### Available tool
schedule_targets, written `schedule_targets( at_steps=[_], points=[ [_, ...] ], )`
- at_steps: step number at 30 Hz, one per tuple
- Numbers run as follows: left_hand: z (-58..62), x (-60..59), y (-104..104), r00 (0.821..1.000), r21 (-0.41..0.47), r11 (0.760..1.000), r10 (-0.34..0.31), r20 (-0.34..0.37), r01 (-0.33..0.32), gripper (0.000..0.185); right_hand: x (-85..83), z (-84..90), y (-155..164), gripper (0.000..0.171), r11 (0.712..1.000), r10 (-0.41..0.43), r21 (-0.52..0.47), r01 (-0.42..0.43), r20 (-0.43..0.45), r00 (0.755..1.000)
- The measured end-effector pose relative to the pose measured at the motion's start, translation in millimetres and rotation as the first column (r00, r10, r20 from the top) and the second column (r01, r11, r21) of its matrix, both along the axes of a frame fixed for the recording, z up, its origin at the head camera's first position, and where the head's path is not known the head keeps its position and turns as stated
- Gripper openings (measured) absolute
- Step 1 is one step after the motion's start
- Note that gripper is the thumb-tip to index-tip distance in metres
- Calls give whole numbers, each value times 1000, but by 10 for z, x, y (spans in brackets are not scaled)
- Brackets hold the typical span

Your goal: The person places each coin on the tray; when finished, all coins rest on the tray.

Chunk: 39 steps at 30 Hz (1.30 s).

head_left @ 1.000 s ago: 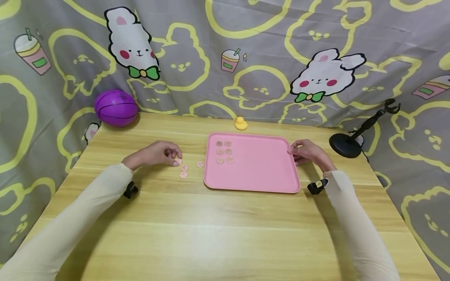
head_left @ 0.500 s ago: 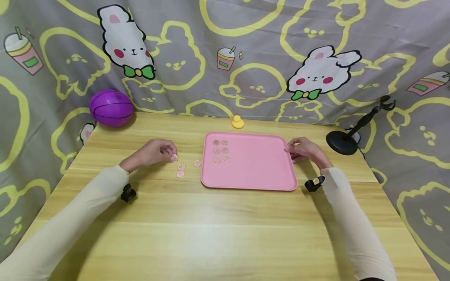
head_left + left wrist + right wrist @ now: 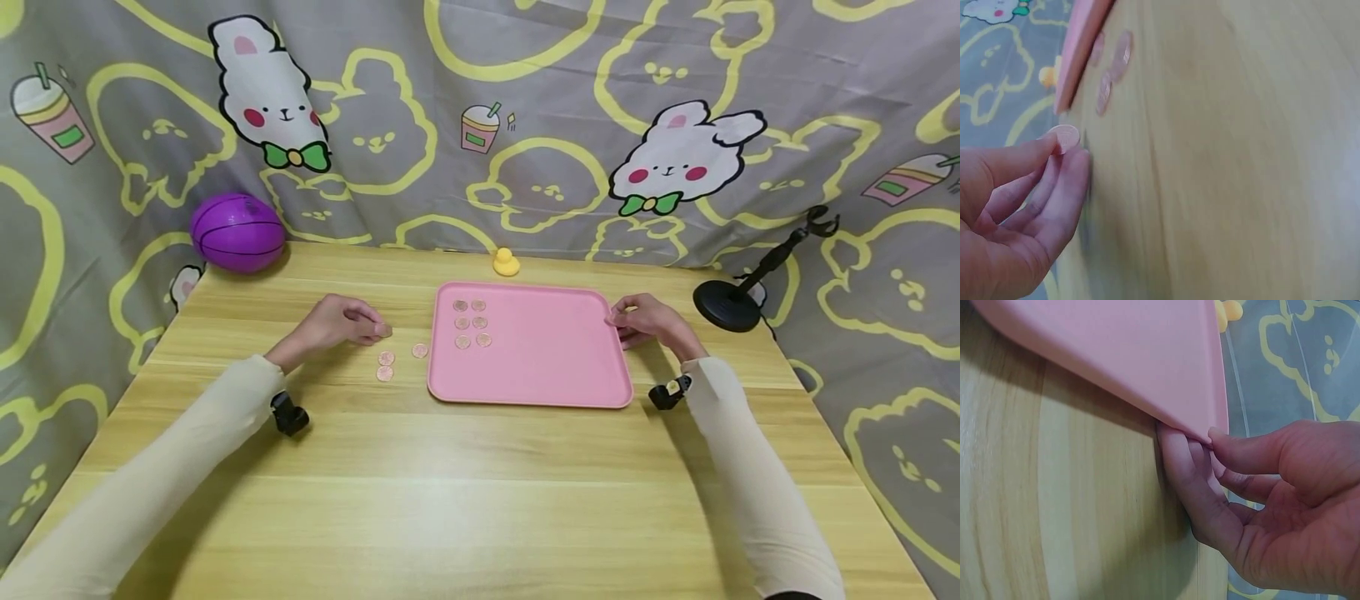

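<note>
Between thumb and fingers my left hand (image 3: 341,322) pinches a coin (image 3: 1067,136), held above the table left of the pink tray (image 3: 555,387). Two coins that touch, the nearer one (image 3: 385,373) included, lie on the wood below that hand, and another coin (image 3: 419,351) lies close to the tray's left rim. Inside the tray, several coins stand in two columns at the left, among them a coin (image 3: 483,340) at the near end. My right hand (image 3: 647,320) grips the tray's right rim, thumb on top and fingers underneath, as the right wrist view shows.
A yellow rubber duck (image 3: 506,262) sits behind the tray. At the back left is a purple ball (image 3: 238,232); a black stand (image 3: 727,305) rises at the back right. A patterned curtain (image 3: 540,108) hangs behind the table (image 3: 450,483).
My left hand has picked a coin up off the table and carried it slightly right, toward the tray. The right hand keeps its hold on the rim. The head view has shifted a little.
</note>
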<state>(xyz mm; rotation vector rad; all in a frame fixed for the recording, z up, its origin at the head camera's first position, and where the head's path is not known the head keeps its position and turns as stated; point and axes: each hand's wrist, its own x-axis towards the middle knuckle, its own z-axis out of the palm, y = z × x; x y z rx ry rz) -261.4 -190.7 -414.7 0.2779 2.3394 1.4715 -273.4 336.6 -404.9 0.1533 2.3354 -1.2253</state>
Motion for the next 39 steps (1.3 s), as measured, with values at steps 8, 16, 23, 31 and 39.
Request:
schedule_targets(
  at_steps=[8,16,23,31,39],
  points=[
    [47,18,183,997,127,992,-15,80,5,33,-7,-22,9,26,1000,1,-17,-1,8,1000],
    [46,18,307,965,314,943,26,261,-110,47,-8,-30,41,26,1000,-2,-28,2,7,1000],
    [47,14,350,951,378,919,-15,309,-108,45,-7,-36,43,25,1000,4,-26,-4,5,1000],
    [75,24,485,960,372,927,-54,274,-54,37,-16,-46,47,23,1000,-6,-29,6,16,1000],
    [59,47,682,957,298,954,-47,287,-43,40,-7,-31,38,22,1000,5,-27,-5,7,1000]
  ],
)
